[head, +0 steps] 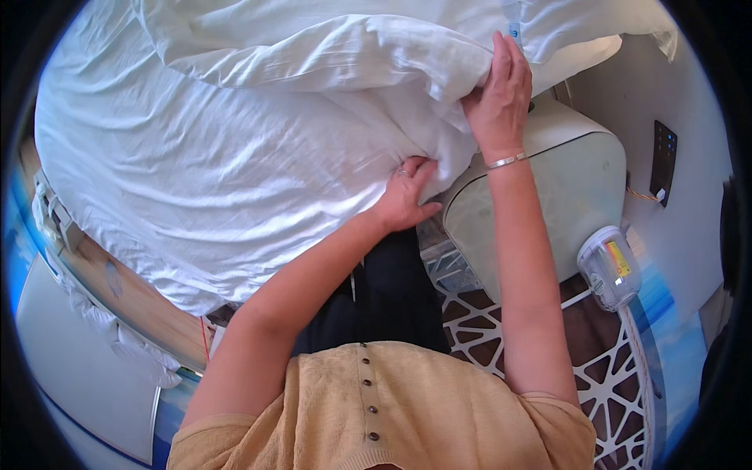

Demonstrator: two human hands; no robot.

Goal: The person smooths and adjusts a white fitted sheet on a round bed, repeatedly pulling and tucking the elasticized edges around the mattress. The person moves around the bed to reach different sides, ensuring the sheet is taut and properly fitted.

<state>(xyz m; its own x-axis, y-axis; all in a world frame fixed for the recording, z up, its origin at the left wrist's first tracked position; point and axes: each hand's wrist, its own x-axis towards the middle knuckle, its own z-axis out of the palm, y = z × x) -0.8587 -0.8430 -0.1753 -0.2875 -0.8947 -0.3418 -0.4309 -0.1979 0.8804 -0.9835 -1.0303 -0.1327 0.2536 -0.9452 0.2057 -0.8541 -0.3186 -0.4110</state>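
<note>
A white duvet or sheet [235,158] lies in wrinkles over the bed before me. Its thick folded layer [329,53] runs across the upper part. My right hand [499,97], with a silver bangle at the wrist, grips the edge of this fold at the bed's right side. Lower down, my left hand [408,197], with a ring on one finger, presses into the white cloth near the bed's edge. Its thumb and one finger are spread, while the other fingertips are partly hidden in a crease. A tag bearing writing [514,30] shows just beyond my right fingertips.
A pale rounded bedside cabinet [552,194] stands at the right, under my right forearm. Beside it are a clear plastic jar [609,270] with a label and a white lattice panel [611,382]. A dark switch panel [664,161] with a wire is on the wall.
</note>
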